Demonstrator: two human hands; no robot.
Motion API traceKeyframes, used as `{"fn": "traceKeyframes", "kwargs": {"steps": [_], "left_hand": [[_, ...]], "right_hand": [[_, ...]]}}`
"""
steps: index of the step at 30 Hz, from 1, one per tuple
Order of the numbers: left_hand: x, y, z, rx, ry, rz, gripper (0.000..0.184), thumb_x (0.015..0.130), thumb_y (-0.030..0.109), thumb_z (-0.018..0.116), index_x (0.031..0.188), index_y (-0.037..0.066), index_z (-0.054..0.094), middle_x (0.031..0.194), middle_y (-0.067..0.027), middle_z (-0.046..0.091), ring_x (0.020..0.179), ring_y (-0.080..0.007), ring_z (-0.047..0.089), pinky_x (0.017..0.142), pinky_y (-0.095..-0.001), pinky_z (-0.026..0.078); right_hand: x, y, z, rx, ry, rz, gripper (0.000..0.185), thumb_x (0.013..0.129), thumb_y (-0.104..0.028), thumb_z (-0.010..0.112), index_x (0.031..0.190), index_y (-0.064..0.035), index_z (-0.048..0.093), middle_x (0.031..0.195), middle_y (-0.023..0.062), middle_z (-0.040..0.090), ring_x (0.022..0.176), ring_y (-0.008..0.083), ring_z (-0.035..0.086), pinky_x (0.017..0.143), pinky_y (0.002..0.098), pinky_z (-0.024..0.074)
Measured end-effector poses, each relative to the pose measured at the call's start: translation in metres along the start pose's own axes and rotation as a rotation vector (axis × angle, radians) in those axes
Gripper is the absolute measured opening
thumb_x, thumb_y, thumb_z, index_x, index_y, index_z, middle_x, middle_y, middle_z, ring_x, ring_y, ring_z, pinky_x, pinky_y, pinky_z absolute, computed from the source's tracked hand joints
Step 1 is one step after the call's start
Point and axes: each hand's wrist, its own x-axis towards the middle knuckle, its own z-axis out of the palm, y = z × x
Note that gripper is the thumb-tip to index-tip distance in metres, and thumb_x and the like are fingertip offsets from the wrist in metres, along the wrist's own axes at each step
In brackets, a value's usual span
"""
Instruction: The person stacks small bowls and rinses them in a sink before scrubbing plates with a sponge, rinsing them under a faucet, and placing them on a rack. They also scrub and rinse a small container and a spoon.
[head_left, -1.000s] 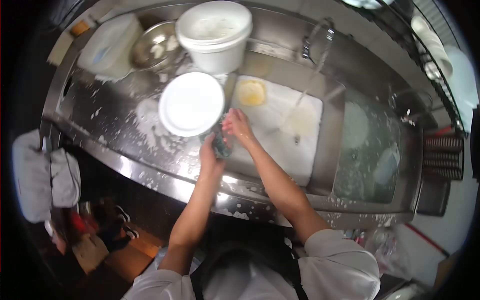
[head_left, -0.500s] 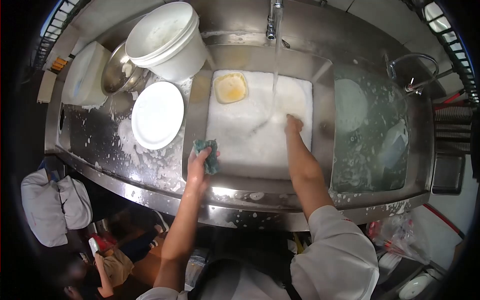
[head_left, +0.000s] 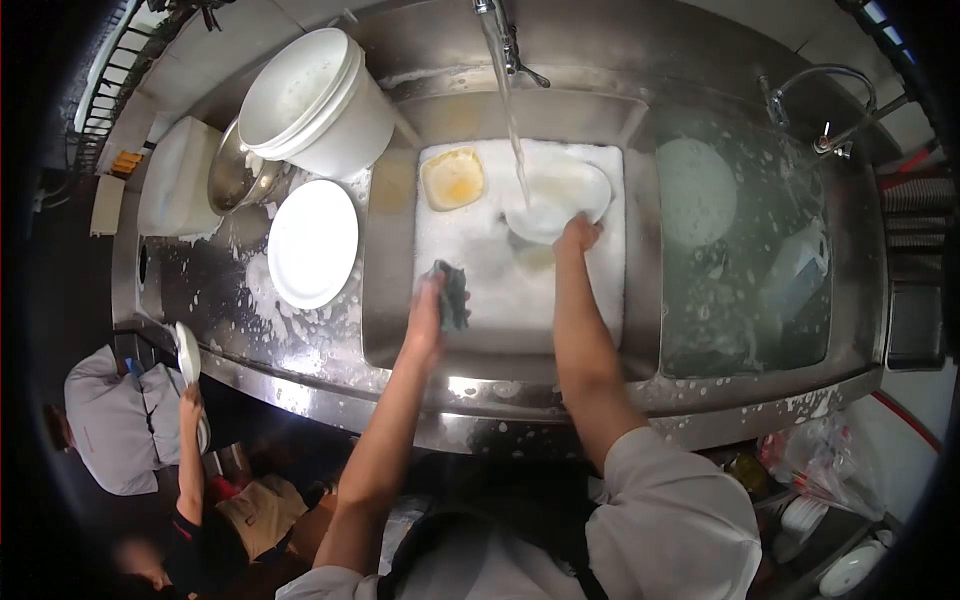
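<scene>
My right hand [head_left: 578, 234] grips the near edge of a white plate [head_left: 550, 205], tilted in the foamy water of the middle sink [head_left: 640, 250]. Water from the tap [head_left: 497, 35] runs down beside the plate's left part. Over the near left of the foam, my left hand [head_left: 430, 308] is closed on a dark green scouring pad [head_left: 453, 295]. A yellow-stained square dish [head_left: 452, 179] floats at the back left of the foam. Left of the sink, a white oval plate [head_left: 313, 245] lies on the wet steel counter [head_left: 215, 290].
White buckets [head_left: 345, 120], a metal bowl [head_left: 232, 170] and a plastic tub [head_left: 178, 180] stand at the back left. The right basin [head_left: 740, 330] holds water with a round plate and a container. At lower left, another person's hand [head_left: 190, 400] holds a white dish [head_left: 187, 352].
My right hand has brought a white plate up out of the foam. My left hand has moved right over the sink with the pad. Another person has raised a dish at the counter's left end.
</scene>
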Motion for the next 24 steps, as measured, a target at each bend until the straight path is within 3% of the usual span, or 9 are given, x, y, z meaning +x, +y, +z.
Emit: {"fn": "traceKeyframes", "kwargs": {"steps": [4,7,10,14,15,17,20,21,24], "left_hand": [[0.019,0.022,0.033,0.600,-0.013,0.271,0.035,0.089,0.030,0.051,0.119,0.012,0.053,0.113,-0.0140,0.056,0.093,-0.0250,0.058,0.072,-0.0387,0.049],[0.058,-0.002,0.065,1.272,0.100,1.258,0.038,0.086,0.030,0.056,0.120,0.013,0.056,0.118,-0.0181,0.053,0.092,-0.0313,0.056,0.071,-0.0381,0.048],[0.073,-0.005,0.075,1.657,0.204,1.110,0.037,0.084,0.027,0.059,0.118,0.013,0.059,0.123,-0.0245,0.049,0.093,-0.0394,0.053,0.075,-0.0446,0.047],[0.129,0.044,0.107,1.074,0.536,1.301,0.019,0.079,0.012,0.058,0.096,0.008,0.065,0.112,-0.0277,0.055,0.084,-0.0415,0.056,0.072,-0.0498,0.046],[0.142,0.030,0.109,1.405,0.173,0.983,0.017,0.075,0.007,0.056,0.088,0.009,0.067,0.102,-0.0260,0.060,0.080,-0.0407,0.059,0.071,-0.0486,0.048],[0.117,-0.012,0.108,1.590,-0.160,1.016,0.016,0.073,0.006,0.054,0.081,0.008,0.068,0.093,-0.0214,0.064,0.080,-0.0379,0.061,0.070,-0.0472,0.049],[0.092,-0.004,0.072,1.191,-0.084,1.126,0.020,0.077,0.012,0.054,0.092,0.008,0.067,0.103,-0.0220,0.062,0.083,-0.0376,0.061,0.068,-0.0483,0.049],[0.098,0.008,0.071,1.554,0.182,1.013,0.026,0.082,0.020,0.055,0.104,0.008,0.063,0.112,-0.0216,0.057,0.087,-0.0367,0.060,0.071,-0.0457,0.050],[0.109,0.037,0.076,1.639,0.086,1.253,0.034,0.084,0.027,0.057,0.114,0.011,0.059,0.118,-0.0221,0.052,0.090,-0.0358,0.058,0.081,-0.0448,0.049]], "right_hand": [[0.031,0.055,-0.017,0.065,-0.460,-0.102,0.048,0.083,-0.015,0.057,0.126,0.0020,0.043,0.120,0.0161,0.052,0.107,0.0259,0.052,0.085,0.0380,0.0456],[-0.058,-0.016,-0.040,0.260,-0.676,0.049,0.046,0.084,-0.019,0.063,0.118,0.0075,0.048,0.110,0.0167,0.057,0.097,0.0224,0.055,0.080,0.0358,0.0461],[-0.092,-0.034,-0.039,-0.026,-0.545,-0.160,0.042,0.084,-0.022,0.065,0.105,0.0125,0.054,0.096,0.0166,0.061,0.086,0.0212,0.057,0.071,0.0356,0.0468],[-0.126,-0.065,-0.052,-0.239,-0.701,-0.177,0.047,0.087,-0.032,0.062,0.095,0.0149,0.057,0.092,0.0198,0.062,0.081,0.0232,0.059,0.068,0.0366,0.0481],[-0.119,-0.072,-0.042,-0.356,-0.666,-0.233,0.048,0.087,-0.032,0.062,0.096,0.0140,0.058,0.092,0.0192,0.062,0.081,0.0227,0.059,0.069,0.0357,0.0489],[-0.111,-0.075,-0.045,-0.391,-0.543,-0.215,0.050,0.088,-0.035,0.061,0.098,0.0132,0.058,0.094,0.0194,0.062,0.082,0.0223,0.059,0.070,0.0347,0.0495],[-0.117,-0.101,-0.069,-0.099,-0.436,-0.029,0.055,0.088,-0.040,0.059,0.098,0.0141,0.057,0.102,0.0219,0.060,0.086,0.0234,0.059,0.073,0.0349,0.0493],[-0.121,-0.104,-0.073,-0.199,-0.479,-0.095,0.056,0.089,-0.040,0.058,0.098,0.0149,0.057,0.101,0.0226,0.061,0.086,0.0249,0.059,0.074,0.0355,0.0487],[-0.118,-0.104,-0.077,-0.396,-0.590,-0.230,0.054,0.091,-0.035,0.055,0.100,0.0177,0.058,0.097,0.0230,0.063,0.087,0.0256,0.061,0.075,0.0362,0.0480]]}}
